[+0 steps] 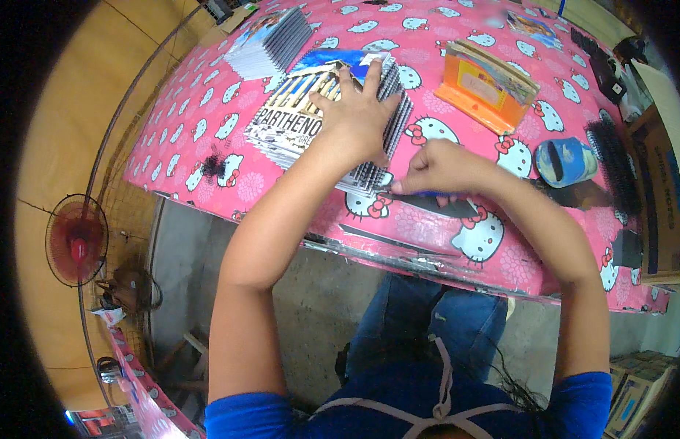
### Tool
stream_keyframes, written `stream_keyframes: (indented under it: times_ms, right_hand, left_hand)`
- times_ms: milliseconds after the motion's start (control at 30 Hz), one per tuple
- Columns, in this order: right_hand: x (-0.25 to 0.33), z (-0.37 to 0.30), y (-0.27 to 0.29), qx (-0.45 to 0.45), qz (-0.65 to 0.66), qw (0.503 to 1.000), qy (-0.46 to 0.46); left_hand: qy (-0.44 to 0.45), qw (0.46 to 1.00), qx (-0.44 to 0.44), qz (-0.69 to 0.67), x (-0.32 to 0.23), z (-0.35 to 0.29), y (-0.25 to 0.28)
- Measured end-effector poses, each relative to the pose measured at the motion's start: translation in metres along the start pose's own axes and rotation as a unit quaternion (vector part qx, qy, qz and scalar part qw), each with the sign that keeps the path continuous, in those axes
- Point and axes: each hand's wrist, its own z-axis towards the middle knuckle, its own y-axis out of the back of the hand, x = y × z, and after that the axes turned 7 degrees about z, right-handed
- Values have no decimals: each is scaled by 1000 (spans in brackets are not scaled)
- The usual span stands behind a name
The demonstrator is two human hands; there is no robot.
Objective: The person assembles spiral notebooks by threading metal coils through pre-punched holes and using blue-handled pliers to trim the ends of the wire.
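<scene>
A stack of spiral-bound notebooks (281, 135) lies on the table, its top cover showing an ancient columned temple under a blue sky. Across that cover my left hand (354, 121) rests with its fingers spread, pressing on the side near the black coil bindings. At the stack's near right corner, my right hand (442, 170) is closed around a slim tool, a bit of blue handle (427, 194) showing beneath the fingers. The tool's dark tip meets the end of the coils; its exact kind is hidden by the hand.
A second notebook stack (270, 44) stands far left. To the right are an orange desk calendar (486, 88), a blue patterned cup-like container (566, 162) and a heap of black coils (614, 164). Cardboard boxes (658, 183) border the right edge. Pink patterned cloth (230, 124) covers the table.
</scene>
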Motion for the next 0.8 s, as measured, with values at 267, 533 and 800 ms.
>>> stream_keyframes:
  times_ms: [267,533,800]
  right_hand:
    - [-14,-25,-20,-158,-258,926,226]
    - [-30,-11,-32,-244,-281,867,331]
    - [19,-1,7,90,96,982,-133]
  left_hand:
    - [2,1000,-3,-3,1,0,-1]
    - [0,1000,-12,-4,0,2,-4]
    - [5,1000,4,5,0,1,-1]
